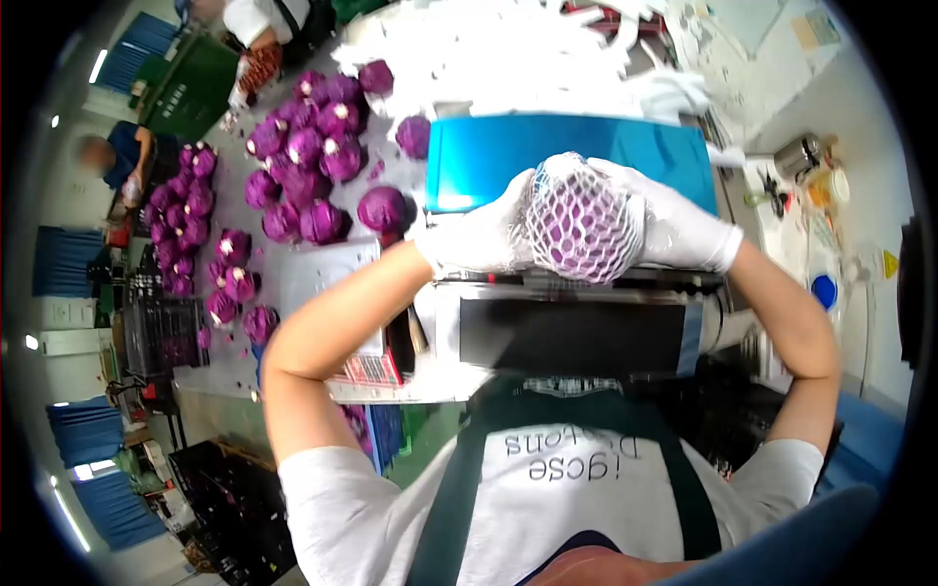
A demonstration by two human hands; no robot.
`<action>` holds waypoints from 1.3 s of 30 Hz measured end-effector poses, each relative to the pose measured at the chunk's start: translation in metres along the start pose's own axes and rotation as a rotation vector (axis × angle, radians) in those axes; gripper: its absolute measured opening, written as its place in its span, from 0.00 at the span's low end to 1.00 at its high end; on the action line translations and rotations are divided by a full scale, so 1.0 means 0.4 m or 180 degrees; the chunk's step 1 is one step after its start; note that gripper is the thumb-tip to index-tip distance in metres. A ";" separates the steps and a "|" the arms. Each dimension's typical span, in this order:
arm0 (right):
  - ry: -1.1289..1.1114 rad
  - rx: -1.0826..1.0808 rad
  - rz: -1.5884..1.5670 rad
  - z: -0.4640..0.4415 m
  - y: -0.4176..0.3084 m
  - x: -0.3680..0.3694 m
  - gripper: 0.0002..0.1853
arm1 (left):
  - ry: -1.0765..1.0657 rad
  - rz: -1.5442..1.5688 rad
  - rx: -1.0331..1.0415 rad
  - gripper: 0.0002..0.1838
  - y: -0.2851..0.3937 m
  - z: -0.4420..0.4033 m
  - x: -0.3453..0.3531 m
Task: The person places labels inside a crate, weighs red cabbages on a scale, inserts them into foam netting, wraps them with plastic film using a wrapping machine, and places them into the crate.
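Observation:
Between my two gloved hands is a purple cabbage [578,220] in a white foam net sleeve. My left hand [489,230], in a white glove, presses on its left side. On the opposite side my right hand [674,217], gloved too, grips the sleeved cabbage, its fingers partly hidden behind it. Both hands are over a machine with a blue top plate [567,146] and a dark front panel [572,335]. One bare purple cabbage [382,209] lies on the table just left of my left hand.
A heap of purple cabbages [305,148] covers the table [278,259] to the left. White foam net sleeves [518,59] are piled behind the machine. Two other people stand at the far left. Black crates [161,332] stand beyond the table; a metal cup [798,156] sits on the right counter.

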State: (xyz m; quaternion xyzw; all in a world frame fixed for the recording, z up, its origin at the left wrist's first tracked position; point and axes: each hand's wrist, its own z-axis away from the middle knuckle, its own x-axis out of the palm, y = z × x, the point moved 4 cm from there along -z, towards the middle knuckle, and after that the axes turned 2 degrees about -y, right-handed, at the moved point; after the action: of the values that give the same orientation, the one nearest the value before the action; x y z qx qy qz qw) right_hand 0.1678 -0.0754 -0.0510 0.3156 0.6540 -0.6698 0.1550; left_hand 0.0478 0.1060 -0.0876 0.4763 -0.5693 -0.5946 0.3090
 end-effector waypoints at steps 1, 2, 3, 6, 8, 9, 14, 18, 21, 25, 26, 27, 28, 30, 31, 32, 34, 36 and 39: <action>-0.0462 0.0533 -0.1737 0.022 -0.057 0.024 0.48 | -0.0328 0.0474 -0.0330 0.43 0.040 0.042 0.038; -0.0843 0.0626 -0.1332 0.055 -0.077 0.050 0.45 | -0.0680 0.0891 -0.0600 0.43 0.077 0.065 0.068; -0.1221 0.0721 -0.0931 0.090 -0.094 0.076 0.43 | -0.0650 0.1190 -0.0785 0.39 0.110 0.109 0.122; -0.2005 0.1073 -0.1748 0.174 -0.108 0.204 0.36 | -0.1736 0.2270 -0.2644 0.31 -0.026 0.273 0.233; -0.2337 0.1859 -0.2521 0.237 -0.048 0.328 0.37 | -0.1611 0.3218 -0.3248 0.24 -0.112 0.355 0.315; -0.2505 0.2529 -0.3017 0.272 -0.025 0.382 0.38 | -0.1633 0.3932 -0.3344 0.23 -0.127 0.368 0.339; -0.1804 0.2682 -0.4117 0.376 0.068 0.499 0.49 | -0.0351 0.5151 -0.3170 0.32 -0.188 0.464 0.326; -0.0970 0.2264 -0.4702 0.431 -0.006 0.514 0.48 | 0.0089 0.5201 -0.2949 0.33 -0.157 0.528 0.315; -0.0147 0.1837 -0.4387 0.459 -0.049 0.526 0.42 | 0.1036 0.5087 -0.2758 0.36 -0.133 0.567 0.275; 0.2010 0.1881 -0.3022 0.486 -0.064 0.563 0.19 | 0.0334 0.1821 -0.2417 0.28 -0.071 0.573 0.292; 0.2327 0.1907 -0.2721 0.484 -0.071 0.555 0.17 | 0.0646 0.1679 -0.2492 0.22 -0.096 0.582 0.313; 0.2837 0.1720 -0.2643 0.479 -0.063 0.559 0.16 | 0.0945 0.1528 -0.2411 0.19 -0.101 0.568 0.329; 0.3175 0.1608 -0.2417 0.478 -0.057 0.551 0.15 | 0.1314 0.1196 -0.2282 0.17 -0.126 0.576 0.320; 0.3938 0.1489 -0.2464 0.470 -0.071 0.506 0.14 | 0.2541 0.0895 -0.2025 0.19 -0.091 0.556 0.296; 0.4115 0.1664 -0.2649 0.485 -0.056 0.484 0.14 | 0.2702 0.1284 -0.1662 0.16 -0.073 0.547 0.283; 0.4122 0.1762 -0.3159 0.499 -0.046 0.479 0.13 | 0.2989 0.1918 -0.1694 0.16 -0.049 0.542 0.273; 0.4152 0.1900 -0.4106 0.544 -0.008 0.490 0.12 | 0.3141 0.2976 -0.1595 0.15 -0.076 0.594 0.246; 0.3774 0.1922 -0.4969 0.603 0.035 0.539 0.12 | 0.3640 0.3548 -0.1699 0.15 -0.035 0.608 0.252; 0.3521 0.2310 -0.5778 0.699 0.133 0.700 0.10 | 0.3630 0.3617 -0.2247 0.15 -0.183 0.709 0.289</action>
State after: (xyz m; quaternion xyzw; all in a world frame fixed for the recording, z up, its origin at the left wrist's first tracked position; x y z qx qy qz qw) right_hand -0.0715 -0.2953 -0.2828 0.0028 0.3868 -0.4533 -0.8031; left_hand -0.2409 0.1209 -0.2123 0.2220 -0.2619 -0.1636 0.9248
